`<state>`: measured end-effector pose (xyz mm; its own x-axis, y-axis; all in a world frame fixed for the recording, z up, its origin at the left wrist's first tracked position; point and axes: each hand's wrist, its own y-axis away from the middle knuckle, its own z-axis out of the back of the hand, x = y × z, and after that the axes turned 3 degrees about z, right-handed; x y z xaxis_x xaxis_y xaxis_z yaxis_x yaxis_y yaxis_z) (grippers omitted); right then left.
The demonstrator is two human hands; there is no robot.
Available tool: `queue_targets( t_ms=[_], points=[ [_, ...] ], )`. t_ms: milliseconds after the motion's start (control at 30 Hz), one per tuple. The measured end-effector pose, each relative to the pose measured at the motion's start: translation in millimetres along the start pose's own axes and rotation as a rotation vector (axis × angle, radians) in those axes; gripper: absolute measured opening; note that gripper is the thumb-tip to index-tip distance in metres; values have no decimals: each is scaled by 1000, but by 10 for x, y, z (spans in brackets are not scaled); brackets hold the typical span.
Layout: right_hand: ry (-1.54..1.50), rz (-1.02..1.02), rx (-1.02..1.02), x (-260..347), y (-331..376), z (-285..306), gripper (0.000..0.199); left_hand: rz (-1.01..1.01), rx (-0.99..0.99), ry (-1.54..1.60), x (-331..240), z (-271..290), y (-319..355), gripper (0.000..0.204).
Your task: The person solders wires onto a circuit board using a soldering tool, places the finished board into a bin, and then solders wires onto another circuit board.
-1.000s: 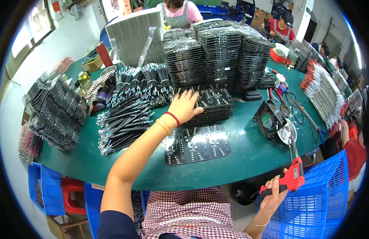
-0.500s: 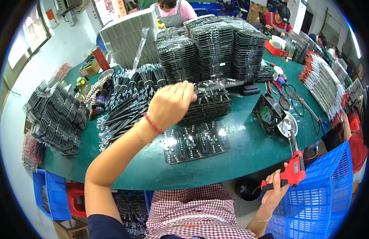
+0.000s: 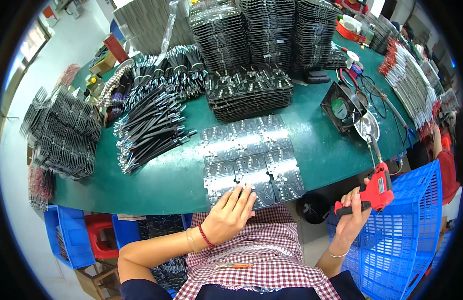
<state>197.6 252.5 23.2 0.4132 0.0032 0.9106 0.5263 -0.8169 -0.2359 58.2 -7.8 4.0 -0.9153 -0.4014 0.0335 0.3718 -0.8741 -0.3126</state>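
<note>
My left hand (image 3: 230, 214) lies palm down with its fingers stretched over the near edge of a black circuit board panel (image 3: 261, 176). A second board panel (image 3: 244, 136) lies flat just beyond it, the two edges close together. My right hand (image 3: 355, 210) grips a red-and-black soldering gun (image 3: 380, 189) by its black handle, off the table's front edge at the right. The gun's metal tip points away toward a round metal dish (image 3: 366, 126). Behind the two panels sits a low stack of similar boards (image 3: 249, 92).
Bundles of black-sleeved wires (image 3: 154, 127) lie left of the panels. Tall board stacks (image 3: 269, 35) stand at the back, another stack (image 3: 66, 132) far left. A small fan (image 3: 340, 107) stands by the dish. A blue plastic basket (image 3: 399, 235) is beside my right arm.
My left hand has come down from above the low stack to the near edge. Two panels now lie on the table instead of one. The soldering gun stays in my right hand; the view has tilted down.
</note>
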Motion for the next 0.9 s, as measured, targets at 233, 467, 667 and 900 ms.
queue_targets(
  t_ms=[233,467,667,900],
  points=[
    [-95,-156,96,-7,88,-222,51,101,19,140,83,-176,-40,51],
    [-145,-227,136,-33,33,-376,52,118,48,227,191,-218,-106,59],
    [-242,-297,254,-124,-43,-398,54,176,98,322,637,-82,-155,71],
    [-480,-440,484,-559,-539,-518,59,242,228,252,983,-325,-283,70]
  ],
)
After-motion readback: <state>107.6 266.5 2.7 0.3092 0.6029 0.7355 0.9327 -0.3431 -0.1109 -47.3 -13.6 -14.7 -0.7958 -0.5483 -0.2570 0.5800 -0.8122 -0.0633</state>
